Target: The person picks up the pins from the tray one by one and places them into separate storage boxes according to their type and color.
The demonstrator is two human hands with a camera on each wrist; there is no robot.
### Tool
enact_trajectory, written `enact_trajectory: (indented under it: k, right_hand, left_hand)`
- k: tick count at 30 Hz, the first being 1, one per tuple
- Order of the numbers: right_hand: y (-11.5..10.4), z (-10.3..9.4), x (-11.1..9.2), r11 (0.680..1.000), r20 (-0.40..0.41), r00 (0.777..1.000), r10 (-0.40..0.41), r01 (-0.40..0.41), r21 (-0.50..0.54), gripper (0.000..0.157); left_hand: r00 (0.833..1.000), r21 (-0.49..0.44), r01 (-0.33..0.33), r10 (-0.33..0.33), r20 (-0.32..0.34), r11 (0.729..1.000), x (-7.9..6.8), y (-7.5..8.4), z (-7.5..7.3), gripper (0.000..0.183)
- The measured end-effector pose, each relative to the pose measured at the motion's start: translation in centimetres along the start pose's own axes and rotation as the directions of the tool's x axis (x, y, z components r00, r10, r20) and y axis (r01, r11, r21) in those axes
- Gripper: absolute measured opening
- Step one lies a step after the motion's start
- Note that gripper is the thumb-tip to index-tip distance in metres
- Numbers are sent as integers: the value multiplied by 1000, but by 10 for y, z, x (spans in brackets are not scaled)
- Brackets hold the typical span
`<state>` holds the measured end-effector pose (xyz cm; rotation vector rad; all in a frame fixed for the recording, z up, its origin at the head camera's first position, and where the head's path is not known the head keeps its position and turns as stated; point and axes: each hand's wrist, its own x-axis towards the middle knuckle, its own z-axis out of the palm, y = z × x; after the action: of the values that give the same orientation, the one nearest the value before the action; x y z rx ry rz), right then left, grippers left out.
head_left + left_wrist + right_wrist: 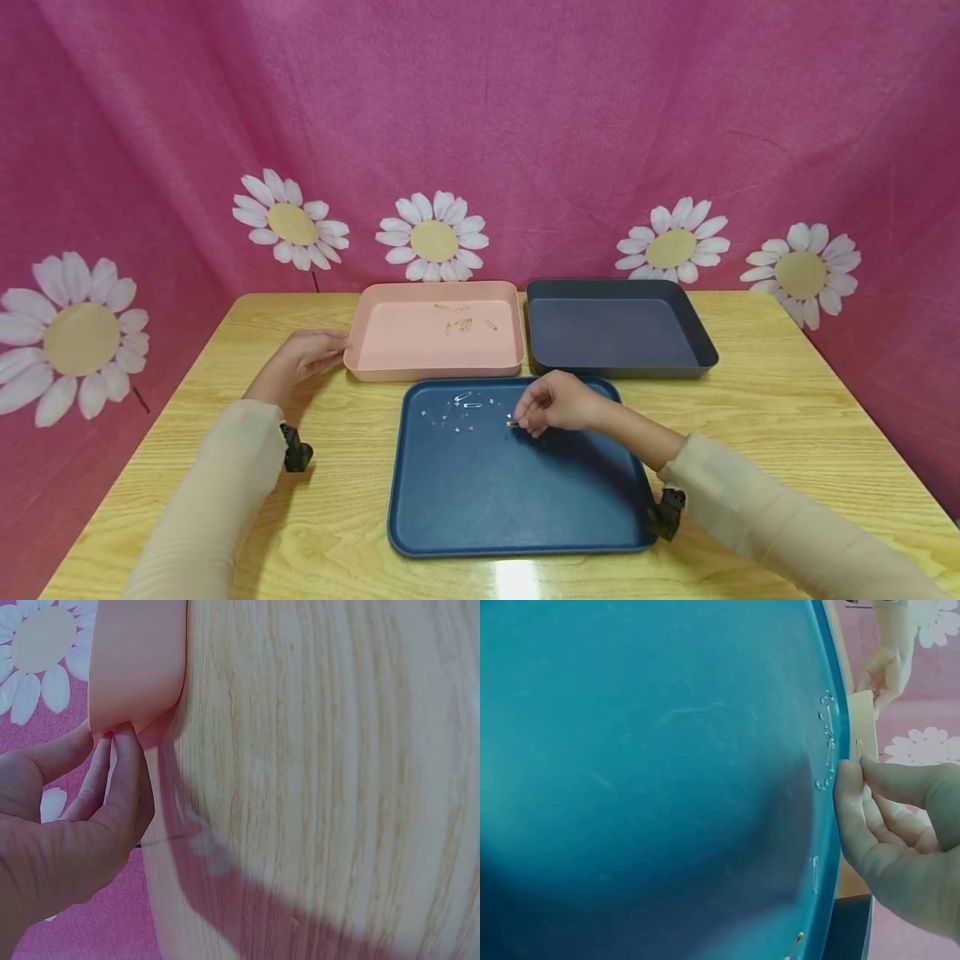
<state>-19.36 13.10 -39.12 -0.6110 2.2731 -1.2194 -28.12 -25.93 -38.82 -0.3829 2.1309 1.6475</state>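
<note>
My right hand (558,404) pinches a gold safety pin (859,748) between thumb and index finger, over the far half of the blue tray (517,508). Several silver safety pins (472,406) lie scattered in that tray, left of the hand. One gold pin (799,939) shows on the tray in the right wrist view. At the left end of the pink tray (390,350), my left hand (311,348) holds the wall with fingertips at its rim and outer side (124,731). Inside the pink tray are several gold safety pins (465,324).
A dark grey tray (615,329) stands right of the pink one, close beside it. All three trays sit on a wooden table (780,433). Behind the table hangs a pink curtain (555,167) with white daisies.
</note>
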Motion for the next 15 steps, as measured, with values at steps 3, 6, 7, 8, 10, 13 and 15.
enact_trajectory:
  k: [3,6,7,8,10,13,15]
  right_hand:
    - [-1,-4,5,999,-21,999,40,-39,13,13]
    - [-5,-9,10,999,-47,998,51,-50,12,16]
    - [-6,-11,12,998,-54,997,58,-57,13,16]
    - [-8,-13,13,998,-60,996,66,-65,16,17]
    - [-13,-17,16,997,-64,995,78,-76,25,18]
    - [-20,-23,22,994,-70,992,103,-101,31,20]
    - [-24,-28,26,993,-74,990,117,-114,42,21]
  left_hand:
    - [1000,-6,0,0,1,1000,0,1,0,52]
    - [1000,-3,1,-1,-2,1000,0,2,0,52]
    - [1000,3,1,-1,-5,1000,0,1,-1,52]
    - [1000,9,-1,1,-5,1000,0,1,-1,51]
    - [1000,14,1,0,-21,1000,1,0,-1,49]
    - [1000,19,-2,3,-31,1000,3,-2,-1,46]
    - [1000,5,-7,7,-26,1000,2,-1,-1,46]
